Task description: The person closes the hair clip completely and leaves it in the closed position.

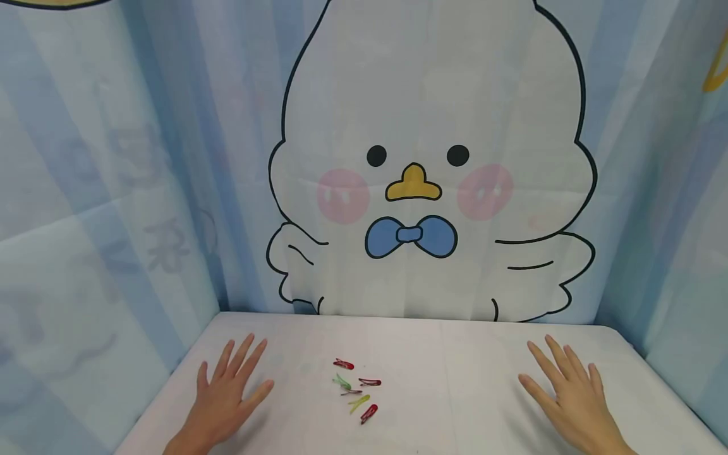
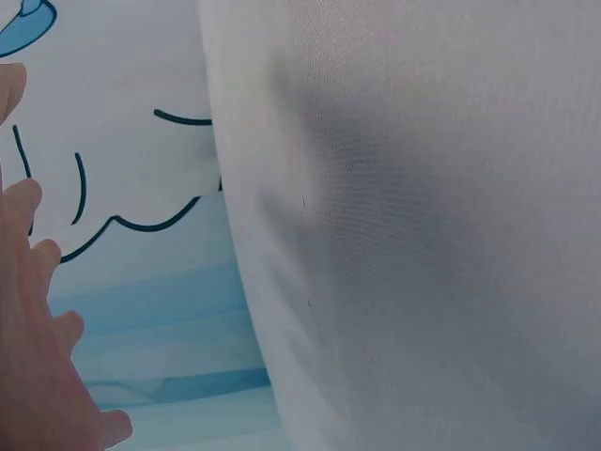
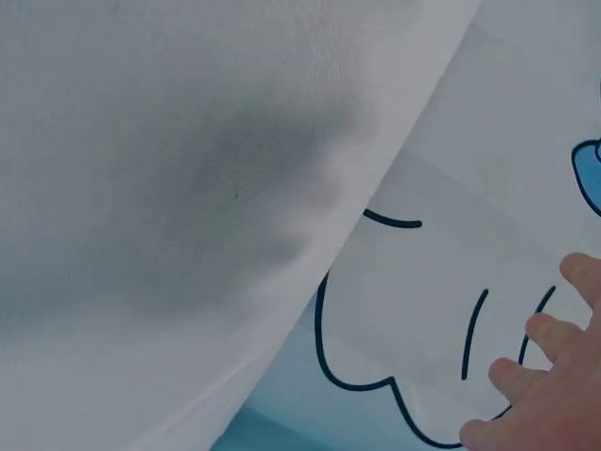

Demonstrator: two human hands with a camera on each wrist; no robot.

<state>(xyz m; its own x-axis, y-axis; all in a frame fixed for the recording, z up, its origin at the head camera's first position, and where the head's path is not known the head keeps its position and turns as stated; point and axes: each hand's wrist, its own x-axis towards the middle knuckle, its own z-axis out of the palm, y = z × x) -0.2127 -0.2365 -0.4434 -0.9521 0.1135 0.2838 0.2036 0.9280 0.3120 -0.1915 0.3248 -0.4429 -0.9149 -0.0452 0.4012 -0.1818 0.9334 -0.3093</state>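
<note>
Several small snap hair clips lie loosely grouped near the middle of the white table (image 1: 455, 379). At the far end is a red clip (image 1: 344, 364), with a dark red clip (image 1: 371, 382) and a green clip (image 1: 343, 382) nearer. A thin brownish clip (image 1: 351, 392), a yellow clip (image 1: 359, 403) and another red clip (image 1: 370, 413) follow toward the front. Left of them, my left hand (image 1: 222, 401) is held with fingers spread, gripping nothing. My right hand (image 1: 577, 401) is likewise spread, well to the right. Both wrist views show shadows of the hands on the tabletop.
A pale blue curtain (image 1: 91, 189) surrounds the table at the back and sides. On its back panel is a large white cartoon bird (image 1: 421, 95) with a blue bow tie (image 1: 409, 235). The table's rear corners are rounded.
</note>
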